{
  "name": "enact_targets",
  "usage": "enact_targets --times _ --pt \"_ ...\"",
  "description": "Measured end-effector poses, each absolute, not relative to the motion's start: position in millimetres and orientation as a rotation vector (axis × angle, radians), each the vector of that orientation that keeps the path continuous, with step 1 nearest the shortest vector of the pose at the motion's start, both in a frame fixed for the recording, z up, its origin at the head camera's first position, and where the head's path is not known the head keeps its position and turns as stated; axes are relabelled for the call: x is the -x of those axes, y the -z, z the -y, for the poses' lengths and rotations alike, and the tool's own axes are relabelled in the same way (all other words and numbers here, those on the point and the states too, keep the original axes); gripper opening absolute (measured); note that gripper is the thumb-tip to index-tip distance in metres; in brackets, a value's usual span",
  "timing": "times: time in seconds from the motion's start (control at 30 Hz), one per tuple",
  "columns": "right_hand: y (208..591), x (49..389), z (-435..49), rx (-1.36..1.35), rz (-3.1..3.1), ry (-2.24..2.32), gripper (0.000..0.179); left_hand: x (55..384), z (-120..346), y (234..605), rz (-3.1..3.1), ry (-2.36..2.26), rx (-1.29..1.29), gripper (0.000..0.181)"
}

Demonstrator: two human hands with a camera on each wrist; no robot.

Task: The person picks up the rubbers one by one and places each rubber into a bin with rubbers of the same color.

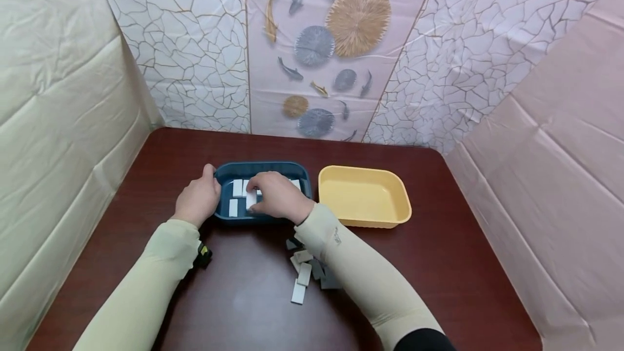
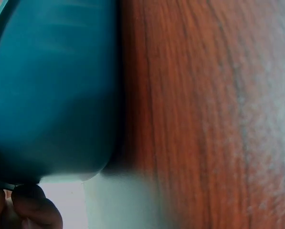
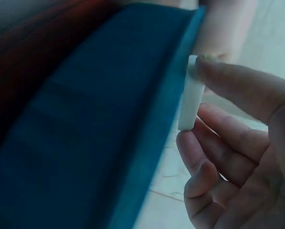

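Observation:
My left hand (image 1: 197, 199) grips the rim at the left end of a dark blue rectangular basin (image 1: 263, 166). In the left wrist view, its fingers (image 2: 36, 207) curl at the rim. Over the basin, my right hand (image 1: 279, 195) pinches a white rectangular tile (image 1: 251, 200) between thumb and fingers. The right wrist view shows that tile (image 3: 192, 98) edge-on, just past the basin's rim. Several other white tiles lie inside the basin, among them one tile (image 1: 233, 208) at the near left. My right hand hides part of the basin's inside.
A yellow basin (image 1: 364, 222) stands to the right of the blue one. Closer to me, loose white tiles (image 1: 298, 291) and dark grey pieces (image 1: 330, 280) lie on the brown table (image 1: 234, 297), partly under my right forearm. Patterned cloth walls (image 1: 195, 42) surround the table's back and sides.

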State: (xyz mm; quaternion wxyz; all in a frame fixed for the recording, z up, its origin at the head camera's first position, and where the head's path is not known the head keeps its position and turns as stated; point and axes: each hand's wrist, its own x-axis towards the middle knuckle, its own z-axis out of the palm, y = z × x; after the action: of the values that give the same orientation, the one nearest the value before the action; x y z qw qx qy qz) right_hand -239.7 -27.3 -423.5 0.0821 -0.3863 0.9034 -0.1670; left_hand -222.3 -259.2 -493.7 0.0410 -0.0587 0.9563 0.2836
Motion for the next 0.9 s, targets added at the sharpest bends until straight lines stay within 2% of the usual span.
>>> enact_targets --times 0.37,0.77,0.9 --pt "473 257 51 1.097 -2.665 0.421 0.031 221 256 492 -2.916 -0.869 0.163 0.038" --pt "474 259 63 1.105 -2.669 0.353 0.017 222 259 491 -2.915 -0.892 0.159 0.033" --pt "472 259 64 1.126 -2.672 0.295 0.017 223 261 491 -2.909 -0.896 0.165 0.034"
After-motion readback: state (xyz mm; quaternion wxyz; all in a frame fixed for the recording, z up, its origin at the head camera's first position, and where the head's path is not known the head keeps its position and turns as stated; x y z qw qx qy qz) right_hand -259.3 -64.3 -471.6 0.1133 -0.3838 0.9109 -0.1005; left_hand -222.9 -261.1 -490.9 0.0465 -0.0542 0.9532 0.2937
